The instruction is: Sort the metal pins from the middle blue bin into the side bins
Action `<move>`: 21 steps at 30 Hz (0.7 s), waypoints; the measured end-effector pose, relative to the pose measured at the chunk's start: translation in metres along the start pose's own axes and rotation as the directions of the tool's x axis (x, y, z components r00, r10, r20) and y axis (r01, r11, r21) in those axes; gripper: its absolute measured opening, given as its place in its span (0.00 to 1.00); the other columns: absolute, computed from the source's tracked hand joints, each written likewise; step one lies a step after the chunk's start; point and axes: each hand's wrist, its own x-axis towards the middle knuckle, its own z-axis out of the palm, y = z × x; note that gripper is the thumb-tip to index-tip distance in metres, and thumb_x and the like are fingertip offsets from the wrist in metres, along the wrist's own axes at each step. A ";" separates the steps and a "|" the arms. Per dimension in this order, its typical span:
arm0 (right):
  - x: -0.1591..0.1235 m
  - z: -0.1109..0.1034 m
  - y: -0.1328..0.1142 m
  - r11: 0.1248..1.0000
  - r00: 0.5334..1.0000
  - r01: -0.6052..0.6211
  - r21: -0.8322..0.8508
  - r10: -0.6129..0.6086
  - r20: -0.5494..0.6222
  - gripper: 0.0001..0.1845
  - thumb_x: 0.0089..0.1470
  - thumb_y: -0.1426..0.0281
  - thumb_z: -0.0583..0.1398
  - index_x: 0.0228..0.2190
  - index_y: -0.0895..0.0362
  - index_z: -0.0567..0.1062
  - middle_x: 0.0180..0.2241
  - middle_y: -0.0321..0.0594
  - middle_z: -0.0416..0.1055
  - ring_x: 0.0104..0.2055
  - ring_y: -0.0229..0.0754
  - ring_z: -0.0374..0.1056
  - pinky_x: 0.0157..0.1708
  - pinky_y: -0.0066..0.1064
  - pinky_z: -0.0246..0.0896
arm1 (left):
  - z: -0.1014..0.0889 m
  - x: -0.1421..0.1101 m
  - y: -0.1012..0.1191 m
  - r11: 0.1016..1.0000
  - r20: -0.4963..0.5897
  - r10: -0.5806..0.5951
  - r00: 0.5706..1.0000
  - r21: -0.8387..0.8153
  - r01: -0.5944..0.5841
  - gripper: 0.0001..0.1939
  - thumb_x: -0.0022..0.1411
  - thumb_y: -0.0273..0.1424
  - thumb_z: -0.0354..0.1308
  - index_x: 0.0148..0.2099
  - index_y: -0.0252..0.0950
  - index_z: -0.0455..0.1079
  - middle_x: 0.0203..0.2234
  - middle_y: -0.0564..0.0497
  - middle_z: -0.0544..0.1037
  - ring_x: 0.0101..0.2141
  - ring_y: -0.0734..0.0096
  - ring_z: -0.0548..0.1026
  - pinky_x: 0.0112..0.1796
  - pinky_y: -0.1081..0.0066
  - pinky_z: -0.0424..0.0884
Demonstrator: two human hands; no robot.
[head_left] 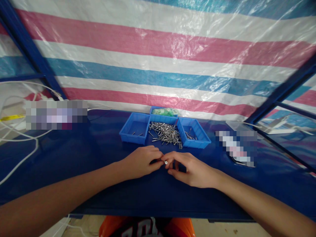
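Observation:
A small screw [166,162] shows its round head with a cross recess, between my two hands above the blue table. My left hand [144,162] is closed in a pinch at the screw, and its fingertips hide the shank. From the other side my right hand [191,168] reaches in, its index fingertip by the screw head and its thumb lower and apart. Just beyond the hands lies a pile of loose metal screws [166,133]. Left of it, a blue bin [134,138] holds a few screws; to the right, another blue bin [197,144] holds several.
Behind the pile stands a third blue bin [164,118] with green-tinted plastic bags. White cables [37,144] run along the left side. A blurred flat object [237,148] lies at the right. Blue metal posts [278,92] and a striped plastic sheet [158,42] bound the table [98,194].

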 end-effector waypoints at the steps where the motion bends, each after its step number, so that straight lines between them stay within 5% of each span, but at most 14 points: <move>1: 0.000 0.000 0.000 1.000 1.000 0.001 0.000 -0.001 -0.001 0.18 0.54 0.79 0.57 0.47 0.56 0.66 0.37 0.36 0.70 0.35 0.33 0.68 0.33 0.24 0.65 | 0.000 0.000 0.000 1.000 0.001 0.000 1.000 0.003 0.000 0.06 0.63 0.26 0.54 0.33 0.33 0.70 0.26 0.55 0.70 0.31 0.74 0.69 0.35 0.76 0.62; 12: 0.000 0.001 0.001 1.000 1.000 0.015 0.006 -0.014 -0.006 0.19 0.55 0.79 0.57 0.48 0.55 0.65 0.36 0.36 0.70 0.34 0.33 0.68 0.32 0.24 0.65 | 0.000 0.001 0.000 1.000 0.004 -0.003 1.000 0.015 0.003 0.06 0.63 0.26 0.54 0.33 0.33 0.70 0.26 0.54 0.71 0.31 0.74 0.69 0.35 0.76 0.63; 21: 0.001 -0.007 -0.002 0.991 0.998 -0.026 -0.133 0.019 -0.054 0.05 0.61 0.72 0.54 0.39 0.56 0.69 0.34 0.36 0.71 0.34 0.35 0.68 0.36 0.26 0.62 | -0.003 -0.001 -0.006 0.999 -0.070 0.011 0.997 -0.035 -0.013 0.07 0.66 0.29 0.52 0.40 0.35 0.71 0.31 0.53 0.74 0.34 0.74 0.71 0.37 0.77 0.65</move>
